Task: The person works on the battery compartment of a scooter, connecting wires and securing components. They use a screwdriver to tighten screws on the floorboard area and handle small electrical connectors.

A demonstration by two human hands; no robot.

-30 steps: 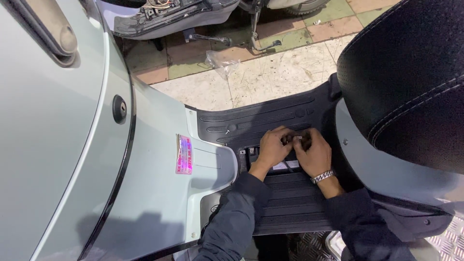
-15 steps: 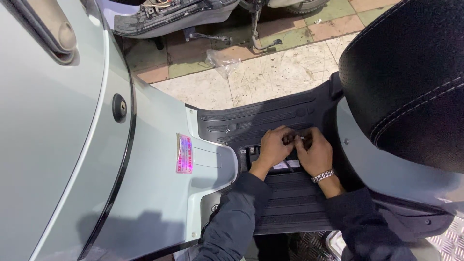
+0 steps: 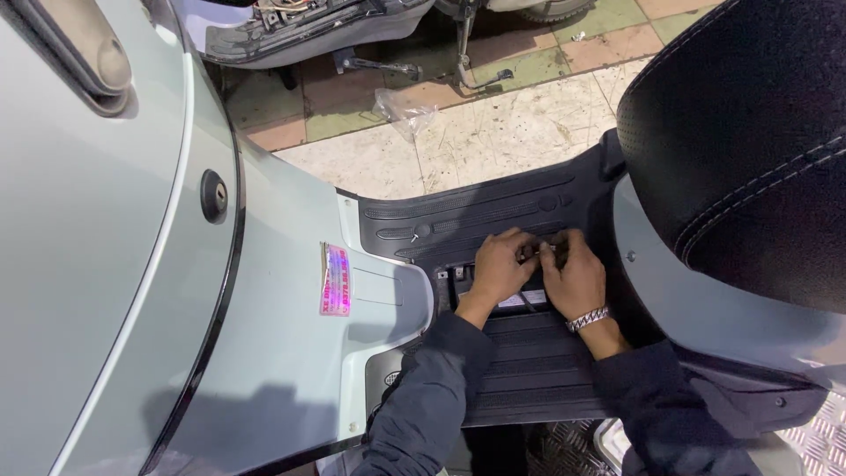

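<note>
Connector (image 3: pixel 546 249) between fingers (image 3: pixel 527 251), above footboard (image 3: pixel 493 211)

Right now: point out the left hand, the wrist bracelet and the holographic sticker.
left hand (image 3: pixel 500 267), head view, back of the hand
wrist bracelet (image 3: pixel 588 318), head view, metal links on the right wrist
holographic sticker (image 3: pixel 335 280), head view, its middle

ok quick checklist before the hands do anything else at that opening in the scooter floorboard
1. Both hands at the opening: ok, left hand and right hand meet over the open compartment in the floorboard.
2. Small part pinched between the fingertips: cannot tell what it is; something small and pale shows there.
3. Grip secure: cannot tell, the fingers hide it.
4. Bracelet clear of the opening: ok, it sits on the wrist behind it.
5. Seat out of the way: ok, it lies to the right.
</note>
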